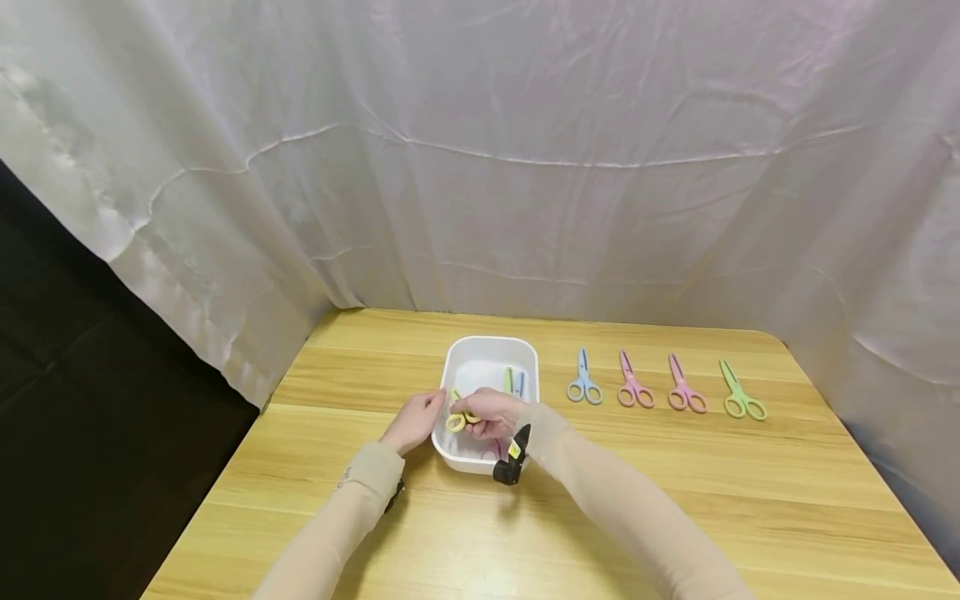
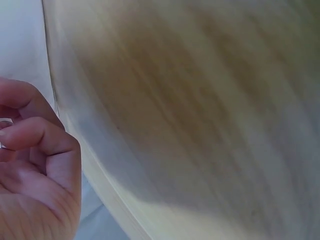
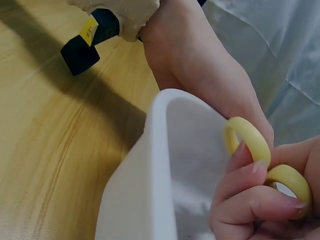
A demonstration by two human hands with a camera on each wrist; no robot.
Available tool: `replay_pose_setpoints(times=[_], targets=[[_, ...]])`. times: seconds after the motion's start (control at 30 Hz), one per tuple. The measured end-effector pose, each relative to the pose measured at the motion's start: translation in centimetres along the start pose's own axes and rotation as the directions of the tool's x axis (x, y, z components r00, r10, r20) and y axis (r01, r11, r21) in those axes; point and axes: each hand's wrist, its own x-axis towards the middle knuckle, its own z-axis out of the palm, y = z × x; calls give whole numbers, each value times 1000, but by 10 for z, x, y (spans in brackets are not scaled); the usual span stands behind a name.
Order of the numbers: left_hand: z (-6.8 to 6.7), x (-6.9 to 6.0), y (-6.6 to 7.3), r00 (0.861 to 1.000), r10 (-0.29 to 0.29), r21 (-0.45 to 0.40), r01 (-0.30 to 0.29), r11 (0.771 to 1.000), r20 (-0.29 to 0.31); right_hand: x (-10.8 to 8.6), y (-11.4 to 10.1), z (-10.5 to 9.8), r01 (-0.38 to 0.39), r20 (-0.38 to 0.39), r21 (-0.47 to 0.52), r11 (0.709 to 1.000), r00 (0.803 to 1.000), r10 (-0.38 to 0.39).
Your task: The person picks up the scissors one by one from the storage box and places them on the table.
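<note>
Right hand [image 1: 491, 410] first: its grip is pinching a pair of yellow scissors [image 3: 260, 146] by the handle loops, fingertips curled right around them. The scissors sit at the left part of a white bin [image 1: 467, 463], within its outline from above, though I can't tell if they touch the bottom. The left hand [image 1: 414, 422] is just beside them, fingers bent and gripping the bin's left edge.

Also in the bin, over on the right side, there's a green blade [image 1: 508, 381] and a blue blade [image 1: 521, 384] side by side, plus something pinkish [image 1: 491, 455] down near the front that's mostly covered by the right hand.

Further out on the wood-grain tabletop [image 1: 675, 475], right of the bin, there's a neat row of four: blue scissors [image 1: 582, 373], two pink scissors [image 1: 628, 372], then green scissors [image 1: 733, 388], all with handles toward the person. Behind everything hangs a pale, wrinkly curtain [image 1: 480, 200], with black cloth [image 1: 90, 375] off to the left.
</note>
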Motion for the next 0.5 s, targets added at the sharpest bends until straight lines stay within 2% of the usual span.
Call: replay_pose_setpoints(times=[0.17, 0.5], targets=[[1, 1, 0, 1000, 13, 26, -12, 1000, -17, -4, 3, 0, 39, -27, 36, 999, 999, -38], [0, 4, 6, 1000, -5, 95, 8, 995, -28, -11, 7, 1, 135, -67, 105, 985, 990, -128]])
